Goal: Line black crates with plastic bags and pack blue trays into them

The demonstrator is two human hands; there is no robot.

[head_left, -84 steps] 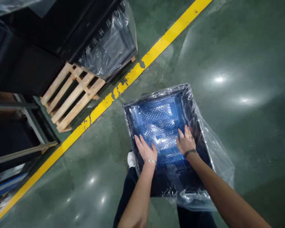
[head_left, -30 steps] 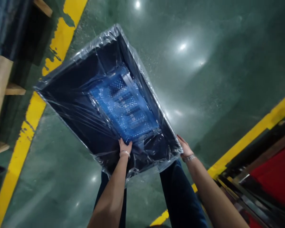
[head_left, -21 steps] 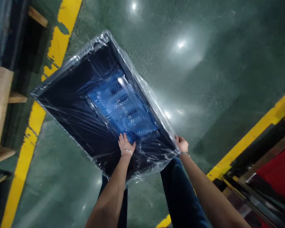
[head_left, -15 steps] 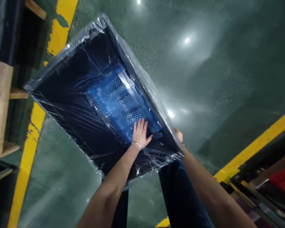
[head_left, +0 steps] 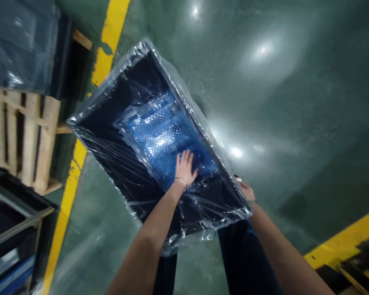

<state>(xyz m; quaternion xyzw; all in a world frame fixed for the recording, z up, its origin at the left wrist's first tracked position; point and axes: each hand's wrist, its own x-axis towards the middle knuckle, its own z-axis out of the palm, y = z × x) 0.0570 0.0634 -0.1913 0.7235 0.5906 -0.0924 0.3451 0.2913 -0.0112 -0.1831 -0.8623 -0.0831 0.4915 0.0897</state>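
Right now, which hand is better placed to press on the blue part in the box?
Left, I'd say: the left hand is spread over the near end of the blue part. The right hand is outside the box, near its right corner and partly hidden.

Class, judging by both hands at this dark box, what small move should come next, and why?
Perhaps slide the left hand toward the near rim to smooth the plastic film: the hand is spread over the blue item, and creases show nearer that rim. The right hand is at the outer side of the dark box.
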